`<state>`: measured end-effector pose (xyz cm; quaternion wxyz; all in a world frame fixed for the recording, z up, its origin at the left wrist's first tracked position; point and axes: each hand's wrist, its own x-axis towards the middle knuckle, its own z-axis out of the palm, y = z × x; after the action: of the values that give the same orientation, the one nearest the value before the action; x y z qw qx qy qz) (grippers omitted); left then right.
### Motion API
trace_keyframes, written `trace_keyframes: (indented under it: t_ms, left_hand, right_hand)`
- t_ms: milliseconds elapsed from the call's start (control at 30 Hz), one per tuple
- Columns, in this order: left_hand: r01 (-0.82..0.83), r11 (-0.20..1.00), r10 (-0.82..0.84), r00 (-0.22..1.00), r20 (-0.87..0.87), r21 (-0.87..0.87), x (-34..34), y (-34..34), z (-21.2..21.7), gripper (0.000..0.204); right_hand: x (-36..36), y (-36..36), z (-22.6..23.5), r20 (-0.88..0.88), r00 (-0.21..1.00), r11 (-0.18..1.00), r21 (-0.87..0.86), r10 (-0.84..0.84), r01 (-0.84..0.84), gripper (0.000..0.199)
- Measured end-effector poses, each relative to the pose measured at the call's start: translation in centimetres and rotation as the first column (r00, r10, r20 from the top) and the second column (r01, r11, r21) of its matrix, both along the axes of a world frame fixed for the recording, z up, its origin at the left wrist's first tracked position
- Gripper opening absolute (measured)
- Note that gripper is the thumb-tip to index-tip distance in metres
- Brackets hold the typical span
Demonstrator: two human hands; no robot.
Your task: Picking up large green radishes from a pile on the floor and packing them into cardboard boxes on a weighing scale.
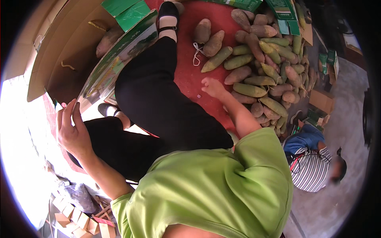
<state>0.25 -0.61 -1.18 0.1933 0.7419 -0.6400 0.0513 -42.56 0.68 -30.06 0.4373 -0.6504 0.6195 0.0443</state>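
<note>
My left hand (73,133) is at the near corner of a large open cardboard box (53,69), its fingers closed on the edge of the printed green side panel. A reddish-brown root (109,41) lies inside the box. Over the red cloth (186,75) my right hand (213,88) hangs with fingers loosely bent and apart, holding nothing. Just right of it lies a big heap of long radishes, some green (249,90), others reddish-brown (238,75). Two brown roots (203,31) sit apart from the heap, beside a white loop of string (196,54).
My black-trousered legs (158,91) stretch between box and heap. At the right a person in a striped shirt (309,170) bends down near a brown carton (321,101). Green printed boxes (282,10) stand at the far side. Small cartons (81,220) lie at lower left.
</note>
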Motion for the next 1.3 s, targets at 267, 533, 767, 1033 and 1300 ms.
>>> trace_keyframes:
  t_ms: [267, 533, 767, 1033, 1300]
  left_hand:
    - [-0.023, 1.0, 0.024, 0.997, -0.075, 0.013, -0.7, -0.7, 0.4, 0.011]
    - [-0.046, 0.999, 0.047, 0.993, -0.11, 0.017, 0.1, -0.5, 0.6, 0.012]
    - [0.048, 0.999, -0.049, 0.998, -0.048, -0.006, -0.5, -1.3, 0.1, 0.014]
    - [0.051, 0.999, -0.051, 0.999, -0.009, -0.016, -0.7, -1.3, 0.0, 0.011]
    - [-0.051, 0.998, 0.051, 0.999, -0.006, 0.034, -0.6, -1.0, 0.3, 0.011]
  right_hand:
    - [-13.5, -3.8, -9.6, 0.179, 0.974, 0.967, 0.189, 0.139, -0.172, 0.044]
    - [-22.8, -11.6, -11.9, 0.29, 0.911, 0.956, -0.057, 0.293, -0.289, 0.043]
    - [-3.5, 6.6, -11.8, 0.238, 0.953, 0.925, -0.37, 0.186, -0.088, 0.042]
    - [-5.1, -0.6, -7.1, -0.046, 0.924, 0.925, 0.015, -0.379, 0.38, 0.041]
    - [-2.6, -6.1, -6.8, -0.033, 0.169, 0.145, 0.364, -0.985, 0.92, 0.064]
